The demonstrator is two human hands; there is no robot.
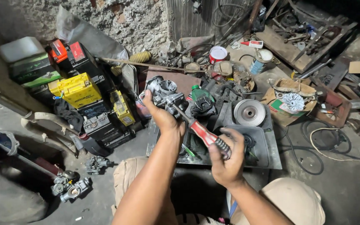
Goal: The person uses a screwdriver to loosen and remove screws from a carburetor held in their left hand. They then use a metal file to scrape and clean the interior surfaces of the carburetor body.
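Note:
My left hand (163, 118) grips a grey metal carburetor (164, 93), held up above a dark metal tray (271, 160) on the floor. My right hand (226, 160) is closed around the red and black handle of a screwdriver (207, 136). Its shaft runs up and left, and its tip meets the carburetor's lower right side. My knees in tan trousers show at the bottom.
Yellow, black and green batteries (76, 88) are stacked at left. Two more carburetors (69, 186) lie on the floor at lower left. A round metal pulley (249, 112), a green bottle (198, 92), cans, cables (317, 143) and wooden boards crowd the right and back.

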